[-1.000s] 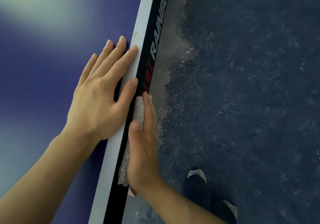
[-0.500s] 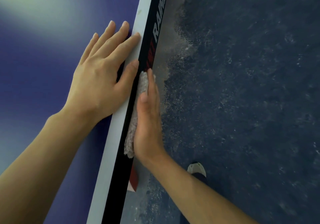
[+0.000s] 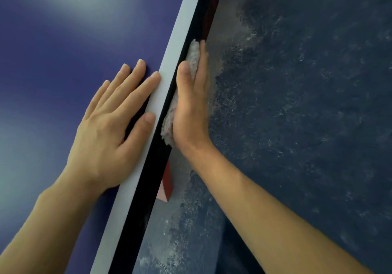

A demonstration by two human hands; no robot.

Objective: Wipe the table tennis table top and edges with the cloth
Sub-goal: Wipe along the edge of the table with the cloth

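The left hand lies flat, palm down, fingers straight and slightly spread, thumb stretched toward the right hand. That one stands on edge just beside it, palm facing the left hand, fingers straight and together. The left forearm and right forearm are bare.

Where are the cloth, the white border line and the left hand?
cloth (image 3: 194, 55): head view, fluffy upper end.
white border line (image 3: 178, 40): head view, bare stretch beyond the fingertips.
left hand (image 3: 106, 133): head view, back of hand.

Pale fuzzy cloth lies flat against the black table edge.
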